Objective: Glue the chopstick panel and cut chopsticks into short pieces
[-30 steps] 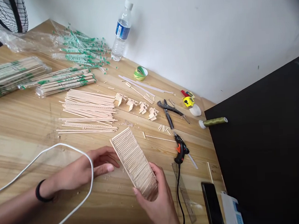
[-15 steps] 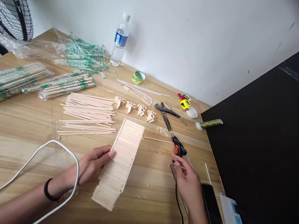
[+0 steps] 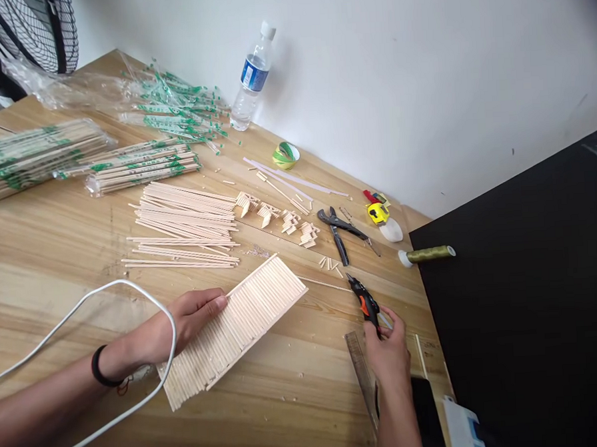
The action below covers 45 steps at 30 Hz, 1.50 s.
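My left hand (image 3: 196, 319) is closed on the long edge of a flat panel of thin wooden sticks (image 3: 263, 305) glued side by side, held tilted above the table. My right hand (image 3: 389, 352) has its fingers around the rear of a black and orange hot glue gun (image 3: 365, 301), whose nozzle points away from me. Beside that hand lie a clear ruler (image 3: 360, 374) and a black flat object (image 3: 428, 410), partly hidden by my forearm. Beyond the panel are a pile of loose wooden sticks (image 3: 188, 219) and several small stepped stick pieces (image 3: 289, 222).
Pliers (image 3: 341, 231), a yellow tape measure (image 3: 378, 213), a tape roll (image 3: 285, 155) and a water bottle (image 3: 253, 79) stand or lie toward the wall. Wrapped stick bundles (image 3: 39, 157) lie left. A white cable (image 3: 169, 323) loops over my left forearm. A power strip (image 3: 462, 422) is at right.
My right hand has closed around the glue gun, where before its fingers were just reaching the handle. The panel in my left hand has turned clockwise, nearer to level.
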Tool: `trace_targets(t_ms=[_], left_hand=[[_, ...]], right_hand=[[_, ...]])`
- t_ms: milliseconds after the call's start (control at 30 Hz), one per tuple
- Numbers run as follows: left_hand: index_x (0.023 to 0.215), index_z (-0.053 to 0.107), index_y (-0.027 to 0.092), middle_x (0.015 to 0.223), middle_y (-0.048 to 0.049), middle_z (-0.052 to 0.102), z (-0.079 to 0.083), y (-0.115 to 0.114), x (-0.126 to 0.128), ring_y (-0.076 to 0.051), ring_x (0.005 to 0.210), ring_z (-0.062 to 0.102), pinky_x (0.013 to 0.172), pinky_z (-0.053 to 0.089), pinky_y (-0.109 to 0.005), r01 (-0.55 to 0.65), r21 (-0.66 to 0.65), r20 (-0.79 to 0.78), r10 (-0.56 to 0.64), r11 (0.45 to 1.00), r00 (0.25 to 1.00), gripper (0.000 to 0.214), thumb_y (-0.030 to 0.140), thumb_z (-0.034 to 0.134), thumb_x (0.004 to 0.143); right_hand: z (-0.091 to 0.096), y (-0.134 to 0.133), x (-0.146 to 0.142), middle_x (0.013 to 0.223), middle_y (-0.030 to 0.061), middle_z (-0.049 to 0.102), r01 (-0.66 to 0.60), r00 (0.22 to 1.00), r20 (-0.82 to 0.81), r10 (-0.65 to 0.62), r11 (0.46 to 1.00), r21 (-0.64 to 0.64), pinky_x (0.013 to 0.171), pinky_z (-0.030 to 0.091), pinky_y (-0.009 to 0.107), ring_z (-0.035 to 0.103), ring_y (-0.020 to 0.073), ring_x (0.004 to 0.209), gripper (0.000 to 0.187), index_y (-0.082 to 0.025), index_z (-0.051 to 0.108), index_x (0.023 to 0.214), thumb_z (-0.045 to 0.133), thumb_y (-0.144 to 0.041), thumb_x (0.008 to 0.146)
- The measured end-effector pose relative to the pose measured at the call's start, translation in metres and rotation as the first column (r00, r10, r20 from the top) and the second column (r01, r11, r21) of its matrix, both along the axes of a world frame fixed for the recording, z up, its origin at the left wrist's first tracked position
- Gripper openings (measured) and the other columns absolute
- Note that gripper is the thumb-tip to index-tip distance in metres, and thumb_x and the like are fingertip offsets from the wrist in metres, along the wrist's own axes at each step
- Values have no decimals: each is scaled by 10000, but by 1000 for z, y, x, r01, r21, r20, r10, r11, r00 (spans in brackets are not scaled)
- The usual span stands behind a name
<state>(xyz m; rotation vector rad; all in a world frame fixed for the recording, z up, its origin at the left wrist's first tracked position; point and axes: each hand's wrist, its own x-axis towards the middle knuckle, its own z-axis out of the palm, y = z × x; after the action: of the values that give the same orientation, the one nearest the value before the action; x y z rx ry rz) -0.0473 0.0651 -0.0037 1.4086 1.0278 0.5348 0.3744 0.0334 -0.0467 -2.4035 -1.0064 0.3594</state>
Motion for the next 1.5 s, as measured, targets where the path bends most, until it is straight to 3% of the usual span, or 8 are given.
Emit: trace_targets(t_ms=[233,400,567,800,1033,1200,1367,1500], left_hand=[[1170,724,231,1176,-34,758,1,-1,-3,-251,1090,677,964,545,-324,-84,-98,-23,82,992,996,460,556,428,1035],[1239,694,239,1270,-40,732,-3,-1,-4,-266,1174,653,1033,514,-334,-18,-122,-16,16,992,1000,508,605,410,1028],[1255,672,228,1215,-58,746,-7,-4,-7,-254,1087,683,919,548,-320,164,-53,-66,-167,985,984,441,507,399,1048],[1330,636,211,1232,-94,742,-2,-8,-9,-285,1080,704,926,559,-380,295,13,-134,-291,955,947,405,373,396,1047],[1503,431,284,1428,-73,646,-17,-14,0,-239,1270,646,1088,517,-405,186,265,-86,-169,946,982,461,220,385,1049],[1539,329,273,1395,-112,603,-29,-17,2,-246,1244,631,1044,551,-405,155,356,-198,-88,921,976,508,205,420,1043],[1582,271,284,1473,-133,468,-33,-18,2,-254,1306,564,1086,524,-393,146,479,-155,-81,865,985,637,184,525,1006],[1589,299,264,1522,-173,423,-31,-17,1,-324,1395,461,1132,466,-510,214,547,-221,-107,810,969,676,204,584,979]], right_hand=[[35,-6,-12,702,-46,607,166,822,-562,90,907,388,532,444,231,516,104,577,703,-219,640,1375,766,-342,695],[64,-8,-42,958,-10,697,265,682,-724,104,887,377,659,550,220,642,118,803,544,-329,730,1220,861,-298,693],[75,-13,-63,960,38,693,349,553,-824,118,866,358,674,565,262,644,153,830,304,-271,771,1060,753,-408,789],[64,-31,-65,966,100,724,46,434,-861,267,947,317,629,540,389,637,212,724,402,-306,769,1152,731,-421,769],[64,-40,-85,809,10,688,-316,580,-595,556,827,464,700,553,388,651,192,694,303,-357,750,1104,814,-366,809],[70,-37,-97,992,67,714,-501,834,-130,536,834,230,754,554,353,679,235,866,334,-284,745,1179,723,-446,889],[58,-30,-96,1107,81,686,-663,747,103,657,727,176,925,545,430,668,270,1064,286,-258,728,1112,590,-459,962],[48,-33,-94,1136,120,714,-639,765,46,642,750,169,941,544,455,686,290,1084,291,-231,657,1080,463,-439,1021]])
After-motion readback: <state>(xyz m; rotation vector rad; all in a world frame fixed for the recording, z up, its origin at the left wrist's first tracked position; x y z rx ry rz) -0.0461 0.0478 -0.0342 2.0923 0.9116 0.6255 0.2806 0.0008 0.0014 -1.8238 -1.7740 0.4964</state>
